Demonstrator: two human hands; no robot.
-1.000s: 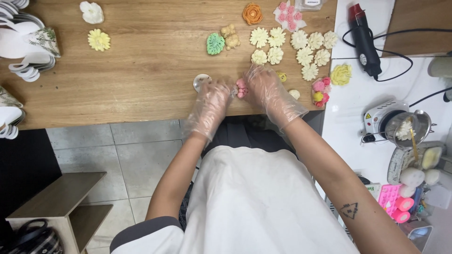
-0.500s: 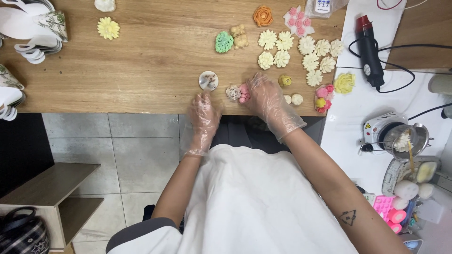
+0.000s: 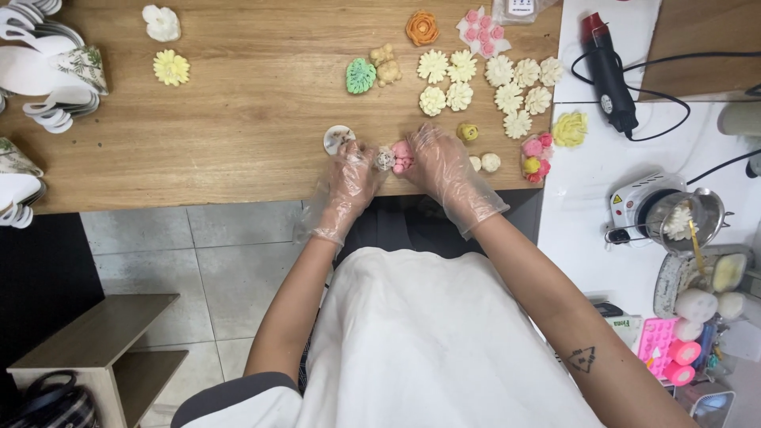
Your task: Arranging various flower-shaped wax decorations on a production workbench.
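Both hands wear loose clear plastic gloves and meet at the near edge of the wooden table [image 3: 238,150]. The left hand [image 3: 349,186] has its fingertips drawn together around a small pale flower-shaped piece [image 3: 385,159]; the glove film blurs the fingers, so just how they pinch it is hard to make out. The right hand [image 3: 445,170] curls its fingers over a pink flower cluster [image 3: 402,157], which touches the pale piece; most of the cluster is hidden under the glove. Whether either piece rests on the table or is lifted cannot be told.

Just left of the left hand lies a small round white dish [image 3: 339,139]. Right of the right hand sit a yellowish rosebud [image 3: 468,131], two small cream balls [image 3: 485,162] and a packet of pink and yellow flowers [image 3: 534,156].

Farther off lie cream daisy-shaped pieces [image 3: 485,82], a green leaf piece [image 3: 361,76], an orange rose [image 3: 422,28] and a yellow daisy [image 3: 171,68]. White cut-out shapes [image 3: 40,63] at the far left are cut off by the frame. On the white surface to the right lies a red and black heat gun [image 3: 606,67], and nearer a small melting pot [image 3: 674,218], its contents unclear.
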